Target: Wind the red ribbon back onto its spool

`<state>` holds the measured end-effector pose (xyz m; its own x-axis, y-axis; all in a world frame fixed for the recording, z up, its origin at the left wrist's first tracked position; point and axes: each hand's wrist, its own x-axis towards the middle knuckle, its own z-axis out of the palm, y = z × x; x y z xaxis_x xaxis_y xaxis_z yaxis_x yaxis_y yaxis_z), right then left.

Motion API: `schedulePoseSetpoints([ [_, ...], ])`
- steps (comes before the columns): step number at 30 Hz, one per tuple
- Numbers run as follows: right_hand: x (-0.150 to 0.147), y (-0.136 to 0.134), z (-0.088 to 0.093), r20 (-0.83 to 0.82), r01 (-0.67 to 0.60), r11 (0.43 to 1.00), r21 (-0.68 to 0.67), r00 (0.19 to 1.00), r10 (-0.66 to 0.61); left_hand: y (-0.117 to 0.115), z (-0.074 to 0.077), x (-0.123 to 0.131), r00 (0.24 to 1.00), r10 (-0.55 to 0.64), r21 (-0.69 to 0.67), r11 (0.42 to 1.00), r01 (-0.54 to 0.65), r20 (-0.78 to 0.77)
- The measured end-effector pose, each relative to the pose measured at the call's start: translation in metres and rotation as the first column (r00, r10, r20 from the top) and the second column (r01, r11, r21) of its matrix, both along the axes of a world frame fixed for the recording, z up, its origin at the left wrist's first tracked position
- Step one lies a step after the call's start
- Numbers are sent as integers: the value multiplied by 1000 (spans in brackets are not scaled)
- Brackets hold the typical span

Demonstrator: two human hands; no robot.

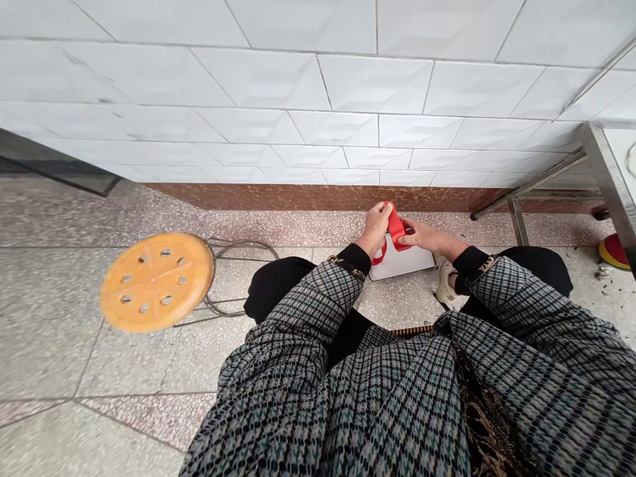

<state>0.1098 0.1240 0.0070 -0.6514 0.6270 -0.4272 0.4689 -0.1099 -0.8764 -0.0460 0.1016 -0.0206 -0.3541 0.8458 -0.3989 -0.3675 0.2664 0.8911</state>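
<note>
A red ribbon (396, 228) is stretched between my two hands, above a white box (405, 257) on the floor. My left hand (376, 227) pinches the upper end of the ribbon. At its lower part, my right hand (420, 236) grips the ribbon between thumb and fingers. Below my left hand, another stretch of the red ribbon loops down onto the box's left side. Part of the box is hidden behind the ribbon and my hands.
An orange round stool (156, 281) with dark metal legs stands at the left. A metal-framed table (586, 152) is at the right, with a red and yellow object (615, 252) under it. White wall tiles (342, 79) rise just ahead. My shoe (446, 285) is beside the box.
</note>
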Motion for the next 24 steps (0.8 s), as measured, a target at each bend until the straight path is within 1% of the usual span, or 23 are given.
schedulePoseSetpoints([
  [3,1,3,-3,-3,-3,997,83,1000,3,-2,5,0,994,-38,-62,997,45,99],
  [5,1,3,-5,5,-24,985,169,1000,23,-3,8,0,983,-59,-95,993,76,173],
  [9,2,3,-8,79,-97,934,345,994,74,-4,10,-1,946,-112,-82,986,143,303],
  [12,4,3,-13,122,-130,908,399,989,88,-5,10,1,929,-122,-74,985,158,350],
  [14,4,3,-18,129,-123,897,425,989,75,-6,10,3,932,-87,-74,990,121,351],
  [17,4,4,-23,127,-96,878,468,991,41,-8,8,8,950,-27,-54,997,46,310],
  [21,4,4,-31,100,-93,859,504,994,49,-8,5,11,973,-13,-18,1000,18,232],
  [24,4,4,-36,77,-77,848,525,996,43,-6,2,11,982,20,2,1000,-21,188],
])
